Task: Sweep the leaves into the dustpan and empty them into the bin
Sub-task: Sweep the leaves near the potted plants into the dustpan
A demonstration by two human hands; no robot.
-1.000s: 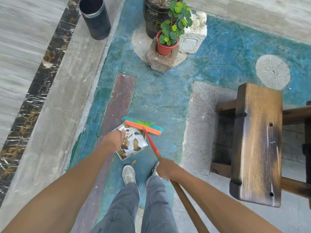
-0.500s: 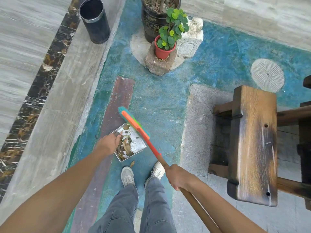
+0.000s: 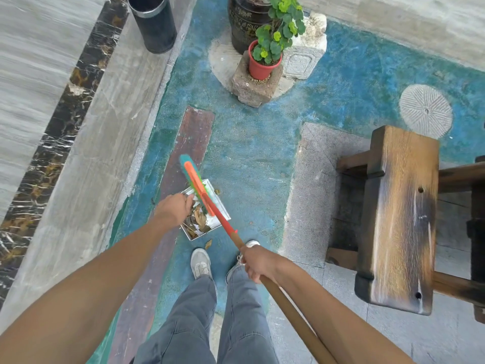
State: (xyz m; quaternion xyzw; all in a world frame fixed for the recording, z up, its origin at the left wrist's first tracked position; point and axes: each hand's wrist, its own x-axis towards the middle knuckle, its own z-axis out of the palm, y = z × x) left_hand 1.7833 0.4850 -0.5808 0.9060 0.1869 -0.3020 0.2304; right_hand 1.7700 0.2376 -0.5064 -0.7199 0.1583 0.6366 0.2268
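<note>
A shiny metal dustpan [image 3: 220, 207] holding several dry brown leaves [image 3: 200, 219] sits on the blue floor in front of my feet. My left hand [image 3: 173, 208] grips its left edge. My right hand [image 3: 258, 262] is closed around the wooden handle of a broom [image 3: 198, 187] whose orange head with teal and green bristles lies lengthwise over the dustpan. One loose leaf [image 3: 208, 244] lies on the floor just below the pan, another small leaf [image 3: 217, 191] beside its upper right edge. A black cylindrical bin [image 3: 154, 23] stands at the top left.
A red pot with a green plant [image 3: 263, 63] sits on a stone block beside a large dark planter [image 3: 245, 22]. A heavy wooden bench [image 3: 399, 219] stands at the right. A raised grey curb [image 3: 99, 143] runs along the left.
The broom head has swung from lying crosswise at the pan's far edge to lying lengthwise over the pan. My left hand stays on the dustpan. The view has tilted down slightly.
</note>
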